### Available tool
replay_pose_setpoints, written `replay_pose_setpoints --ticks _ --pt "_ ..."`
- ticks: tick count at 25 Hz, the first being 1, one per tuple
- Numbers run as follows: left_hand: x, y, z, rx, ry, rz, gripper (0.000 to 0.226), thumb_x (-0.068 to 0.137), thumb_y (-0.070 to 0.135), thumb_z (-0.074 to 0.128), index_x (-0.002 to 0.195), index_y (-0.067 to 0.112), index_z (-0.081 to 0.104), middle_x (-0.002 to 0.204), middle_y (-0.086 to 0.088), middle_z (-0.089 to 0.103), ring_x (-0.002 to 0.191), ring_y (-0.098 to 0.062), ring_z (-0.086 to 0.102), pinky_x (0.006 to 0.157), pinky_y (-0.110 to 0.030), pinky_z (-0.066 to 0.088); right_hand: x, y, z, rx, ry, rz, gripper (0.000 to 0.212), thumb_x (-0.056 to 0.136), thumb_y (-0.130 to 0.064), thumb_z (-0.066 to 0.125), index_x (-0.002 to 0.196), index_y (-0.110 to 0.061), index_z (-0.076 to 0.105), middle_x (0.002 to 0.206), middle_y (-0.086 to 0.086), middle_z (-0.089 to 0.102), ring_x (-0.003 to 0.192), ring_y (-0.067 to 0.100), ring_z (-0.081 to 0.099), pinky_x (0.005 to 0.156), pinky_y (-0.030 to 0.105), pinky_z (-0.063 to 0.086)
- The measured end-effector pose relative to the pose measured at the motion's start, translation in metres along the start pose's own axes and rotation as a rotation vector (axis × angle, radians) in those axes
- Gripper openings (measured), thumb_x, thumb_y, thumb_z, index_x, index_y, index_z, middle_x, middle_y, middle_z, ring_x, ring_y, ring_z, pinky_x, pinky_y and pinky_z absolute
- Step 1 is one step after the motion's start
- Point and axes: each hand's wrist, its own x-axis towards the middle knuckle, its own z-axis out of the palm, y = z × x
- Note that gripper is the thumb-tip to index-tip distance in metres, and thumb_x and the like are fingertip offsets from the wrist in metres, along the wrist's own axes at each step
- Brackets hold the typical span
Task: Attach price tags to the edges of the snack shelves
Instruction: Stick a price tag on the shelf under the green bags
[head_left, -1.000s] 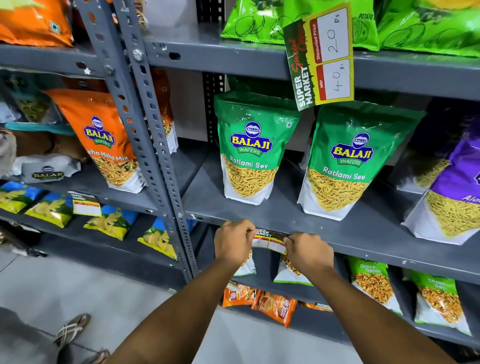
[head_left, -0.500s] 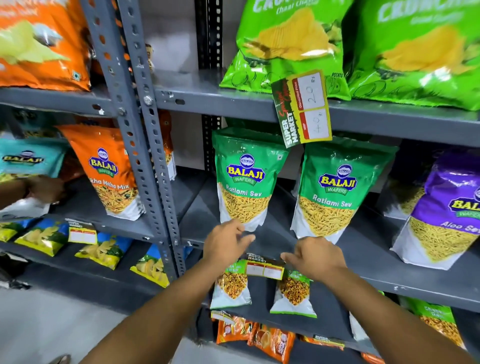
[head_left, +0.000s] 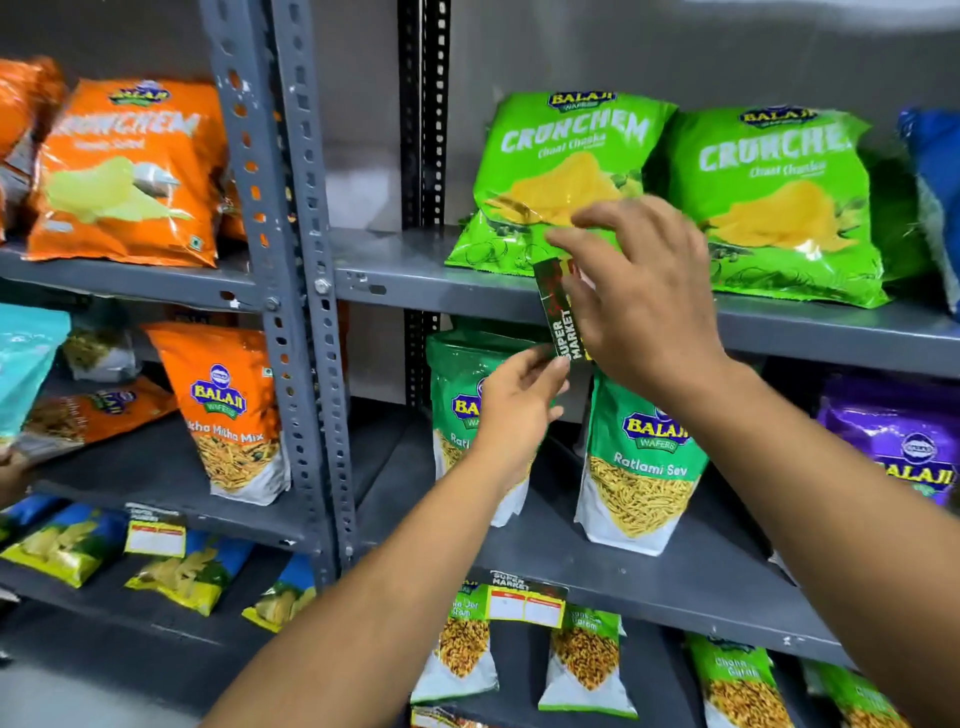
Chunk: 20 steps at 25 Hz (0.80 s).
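Price tag (head_left: 558, 317) hangs tilted on the front edge of the upper shelf (head_left: 457, 291), right of the grey upright post (head_left: 291, 291), "SUPER MARKET" text running vertical. Shelf edge is bare between post and tag; right of the tag it runs on, partly covered by the hand. Two green Crunchem bags (head_left: 566, 171) sit on that shelf right of the post, above the tag, first bag's bottom edge near the lip. Ratlami Sev pouches (head_left: 639, 462) stand below, right of the post, open shelf floor in front of them. Right hand (head_left: 644, 306) is spread over the tag, fingers apart, flat against it, not clamped. Left hand (head_left: 519, 405) pinches the tag's lower end, thumb and fingers together on it. Second tag (head_left: 527, 603) sits on the lower shelf edge, right of the post.
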Motion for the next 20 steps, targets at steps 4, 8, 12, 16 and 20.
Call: replay_pose_setpoints --ticks 4,8,12,16,20 --pt "0.005 0.015 0.021 -0.080 0.019 -0.014 0.013 0.092 0.019 0.057 0.079 0.022 0.058 0.078 0.005 0.063 0.080 -0.013 0.062 0.071 -0.028 0.046 0.032 0.004 0.011 -0.127 -0.320 -0.080 0.037 0.085 -0.018 0.052 0.120 -0.026 0.059 0.120 0.005 0.065 0.115 0.034 0.053 0.101 0.051 0.033" --pt "0.007 0.014 0.021 -0.134 0.068 -0.043 0.018 0.090 0.019 0.060 0.073 0.021 0.060 0.059 0.012 0.067 0.066 -0.010 0.061 0.059 -0.024 0.043 0.040 0.010 0.011 -0.133 -0.372 -0.064 0.024 0.088 -0.023 0.056 0.109 -0.021 0.066 0.101 0.011 0.070 0.096 0.037 0.061 0.078 0.042 0.043" --pt "0.003 0.013 0.012 -0.028 0.117 0.032 0.015 0.089 0.020 0.062 0.074 0.019 0.064 0.069 0.001 0.064 0.064 -0.012 0.056 0.058 -0.026 0.042 0.028 0.015 -0.002 0.025 -0.376 0.004 0.024 0.089 -0.022 0.056 0.109 -0.019 0.067 0.100 0.016 0.067 0.095 0.039 0.061 0.076 0.044 0.050" --pt "0.000 0.020 -0.017 -0.052 0.168 0.135 0.011 0.076 0.019 0.074 0.080 0.009 0.071 0.083 -0.016 0.069 0.077 -0.026 0.061 0.076 -0.048 0.054 -0.021 0.025 -0.017 0.296 -0.399 0.276 0.028 0.084 -0.020 0.064 0.112 -0.020 0.066 0.090 0.006 0.069 0.085 0.028 0.063 0.077 0.031 0.045" --pt "0.001 0.031 -0.023 0.079 0.228 0.207 0.011 0.072 0.011 0.078 0.071 0.013 0.067 0.075 -0.018 0.069 0.070 -0.026 0.063 0.073 -0.049 0.055 -0.059 0.023 0.001 0.441 -0.393 0.602 0.015 0.083 -0.022 0.067 0.097 -0.019 0.069 0.066 -0.011 0.063 0.058 0.003 0.057 0.059 0.015 0.041"
